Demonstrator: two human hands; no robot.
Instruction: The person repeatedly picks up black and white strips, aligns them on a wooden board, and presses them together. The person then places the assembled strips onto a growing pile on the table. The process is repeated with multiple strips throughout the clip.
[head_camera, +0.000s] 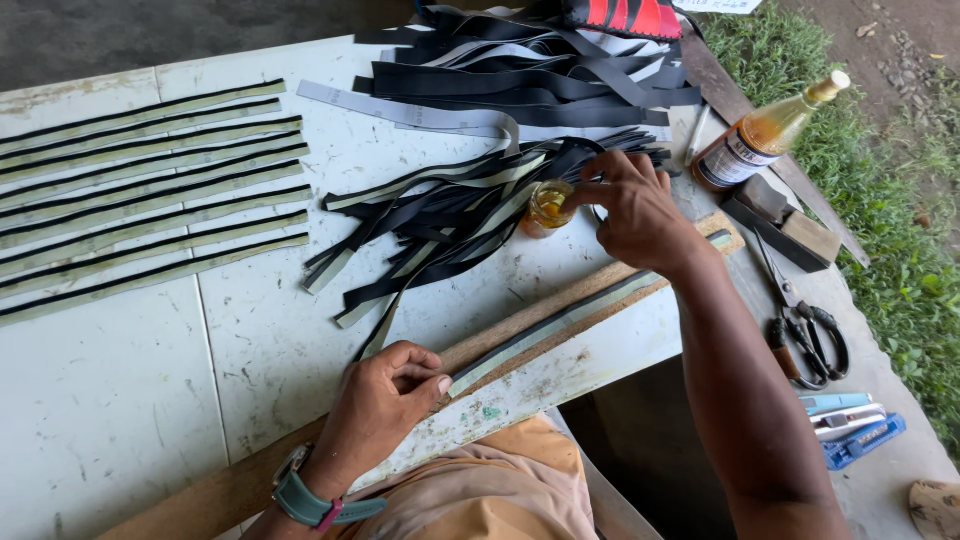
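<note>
A row of pale strips with black edges (150, 190) lies flat and parallel on the left part of the white desk (110, 390). A heap of black bands (530, 75) occupies the far edge, a red and black item (625, 15) just beyond it. At the right, a bottle of amber liquid (765, 135) lies tilted, near a dark block with a wooden base (785, 220). Scissors (805, 325) rest nearer the front. A blue cutter (855, 425) lies at the front right corner. Grass (900, 240) borders the desk.
</note>
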